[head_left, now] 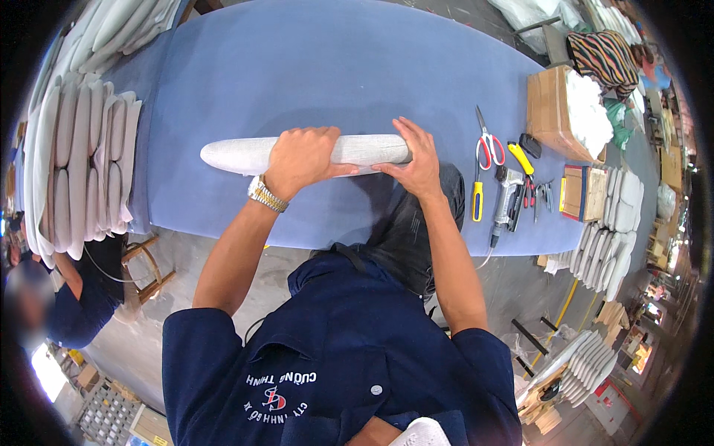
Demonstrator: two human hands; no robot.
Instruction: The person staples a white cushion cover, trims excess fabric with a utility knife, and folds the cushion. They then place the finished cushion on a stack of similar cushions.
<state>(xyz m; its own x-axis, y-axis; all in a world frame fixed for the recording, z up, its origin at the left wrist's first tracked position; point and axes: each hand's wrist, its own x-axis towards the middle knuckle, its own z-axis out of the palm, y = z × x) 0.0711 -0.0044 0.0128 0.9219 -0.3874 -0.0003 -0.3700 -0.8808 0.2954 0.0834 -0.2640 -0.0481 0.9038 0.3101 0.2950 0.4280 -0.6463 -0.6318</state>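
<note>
Over the near half of the blue table (335, 74), I hold one long grey padded piece (236, 155): my left hand (303, 157) is closed over its middle, my right hand (416, 167) around its right end.

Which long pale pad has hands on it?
The single pad held by the left hand and right hand on the blue table; the other pads are stacked at the sides.
</note>
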